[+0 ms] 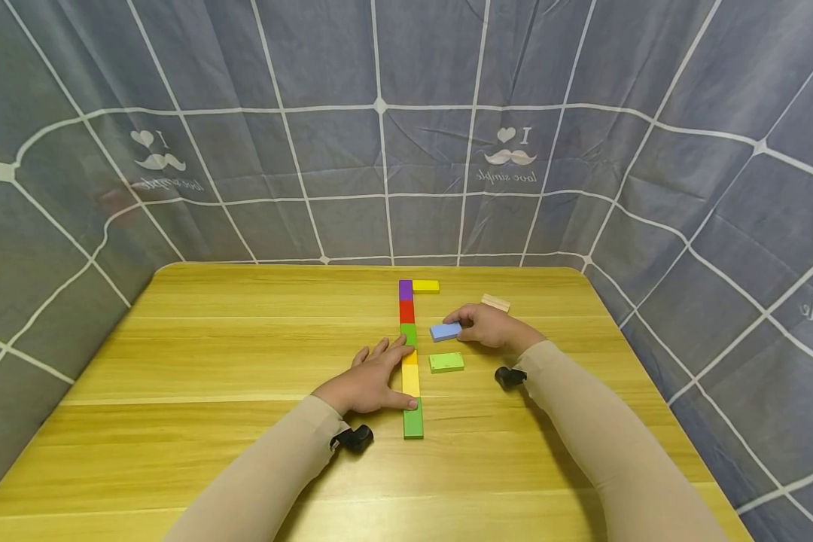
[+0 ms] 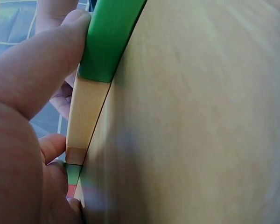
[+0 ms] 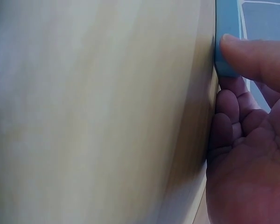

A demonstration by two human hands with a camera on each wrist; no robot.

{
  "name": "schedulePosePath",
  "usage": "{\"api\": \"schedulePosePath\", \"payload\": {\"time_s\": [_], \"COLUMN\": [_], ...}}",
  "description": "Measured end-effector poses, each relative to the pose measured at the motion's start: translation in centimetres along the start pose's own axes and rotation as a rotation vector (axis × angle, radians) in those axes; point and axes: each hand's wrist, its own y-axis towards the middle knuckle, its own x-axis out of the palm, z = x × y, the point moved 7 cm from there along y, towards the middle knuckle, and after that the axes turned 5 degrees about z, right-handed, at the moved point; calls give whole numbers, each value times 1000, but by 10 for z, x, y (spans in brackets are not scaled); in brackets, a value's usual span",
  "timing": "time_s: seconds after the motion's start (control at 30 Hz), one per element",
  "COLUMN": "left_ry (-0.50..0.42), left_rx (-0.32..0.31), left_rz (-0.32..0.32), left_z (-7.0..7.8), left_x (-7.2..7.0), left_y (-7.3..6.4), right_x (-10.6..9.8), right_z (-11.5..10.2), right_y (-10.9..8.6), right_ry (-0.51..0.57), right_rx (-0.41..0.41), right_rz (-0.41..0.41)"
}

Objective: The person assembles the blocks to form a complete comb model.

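A straight row of flat blocks runs away from the person: a green block [image 1: 413, 425] nearest, then a yellow block [image 1: 410, 382], another green block [image 1: 408, 331], a red block [image 1: 407, 312] and a purple block [image 1: 406, 290]. Across the row's left side lies the left hand [image 1: 373, 380], fingers spread; its thumb [image 2: 60, 51] touches the near green block and its fingertips reach the blocks farther up. The right hand [image 1: 491, 329] pinches the end of a blue block [image 1: 443, 332] right of the row. In the right wrist view, the thumb [image 3: 252, 56] presses the blue block [image 3: 228, 28].
A yellow block [image 1: 426, 287] sits sideways against the purple one. Closer in, a light green block [image 1: 446, 363] lies right of the row. Plain wooden pieces [image 1: 496, 302] lie behind the right hand. A grey checked curtain [image 1: 420, 150] encloses the wooden table [image 1: 210, 361].
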Motion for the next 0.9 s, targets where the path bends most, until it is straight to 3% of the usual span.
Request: {"api": "schedulePosePath", "payload": {"time_s": [0.9], "left_ry": [-13], "left_rx": [-3], "left_rz": [-7], "left_z": [0], "left_x": [-2], "left_y": [3], "right_x": [-8], "right_z": [-5], "right_y": [7], "right_ry": [12], "right_rx": [5], "right_rz": [68]}}
